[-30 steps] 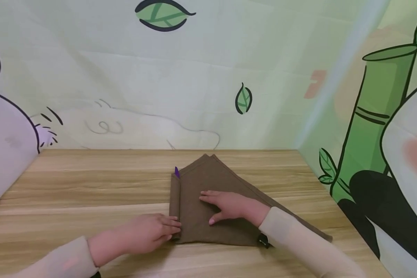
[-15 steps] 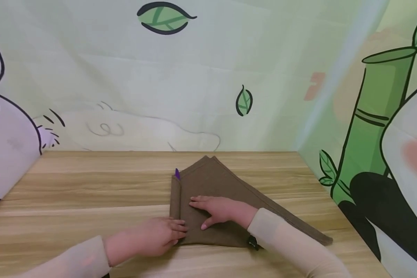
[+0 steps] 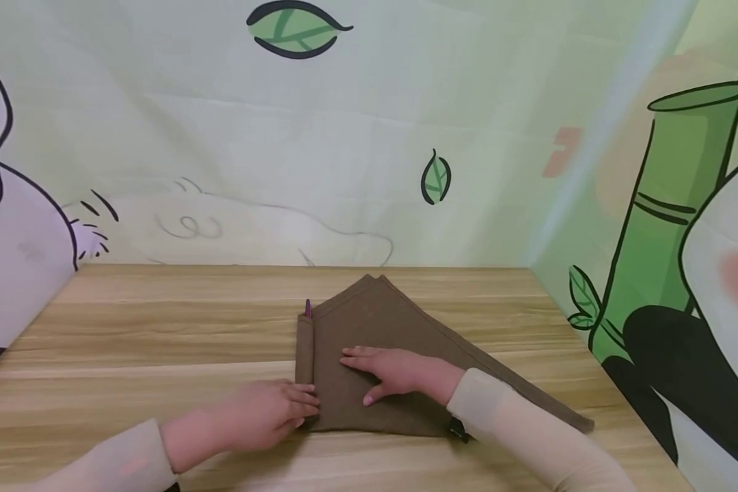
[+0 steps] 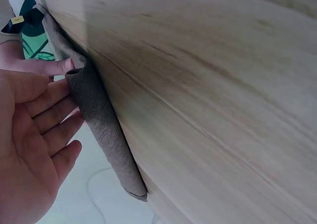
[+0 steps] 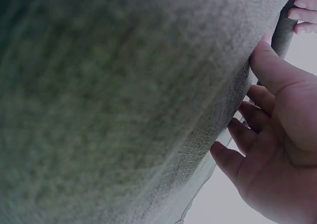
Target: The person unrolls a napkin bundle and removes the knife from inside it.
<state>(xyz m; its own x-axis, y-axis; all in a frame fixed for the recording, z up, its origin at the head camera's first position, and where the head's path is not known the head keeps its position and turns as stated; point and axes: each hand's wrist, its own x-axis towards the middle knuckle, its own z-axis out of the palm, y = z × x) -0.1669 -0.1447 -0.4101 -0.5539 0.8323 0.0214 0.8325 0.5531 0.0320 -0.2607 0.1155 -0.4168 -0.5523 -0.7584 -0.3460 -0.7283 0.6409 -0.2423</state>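
Observation:
A brown cloth [image 3: 369,314] lies on the wooden table, its left edge turned into a narrow roll [image 3: 304,342]. From the roll's far end sticks a small purple tip [image 3: 308,308]; what it belongs to is hidden. My left hand [image 3: 258,413] rests its extended fingers on the near end of the roll. In the left wrist view, those fingers [image 4: 54,116] lie against the rolled edge [image 4: 101,115]. My right hand [image 3: 400,376] rests spread on the cloth's middle, thumb apart. The right wrist view shows its fingertips touching the fabric [image 5: 148,95].
The cloth's long corner [image 3: 578,420] reaches toward the table's right edge. A small black item [image 3: 458,429] shows under the right sleeve. Behind the wooden table [image 3: 160,307] hangs a printed backdrop [image 3: 320,150] with bamboo and leaves.
My right hand has slid left across the cloth. The left hand went right, then back left, and the roll has shifted slightly left. The purple tip has turned and looks narrower.

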